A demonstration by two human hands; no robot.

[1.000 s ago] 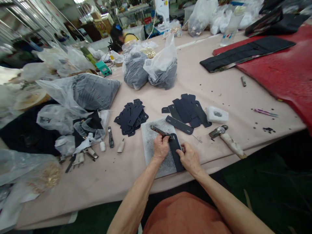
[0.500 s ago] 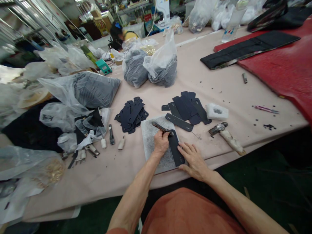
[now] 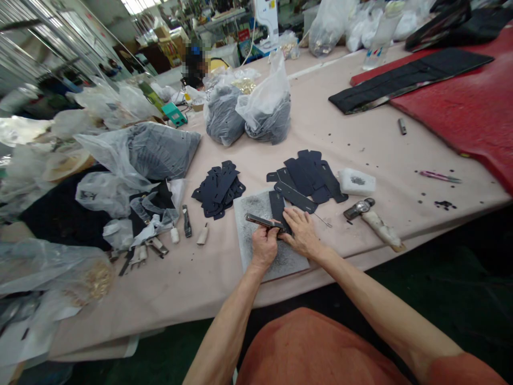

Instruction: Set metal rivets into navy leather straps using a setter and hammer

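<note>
My left hand [image 3: 264,247] grips a slim metal hand tool [image 3: 262,221] by its end, over a grey speckled mat [image 3: 260,208] on the pale pink table. My right hand [image 3: 301,232] presses down on a dark leather-like strip [image 3: 276,208], which lies on the mat. The tool's tip sits at the strip, close to my right fingers. My hands hide the strip's lower end.
Stacks of dark cut pieces [image 3: 218,190] lie beyond the mat. A hammer with a white-wrapped handle [image 3: 372,224] and a white block [image 3: 356,182] are to the right. Plastic bags [image 3: 160,152] crowd the left, and a red board [image 3: 460,91] covers the far right.
The dark strip has moved up and to the left on the mat and now lies under both hands. My right hand has slid up from the table edge onto it.
</note>
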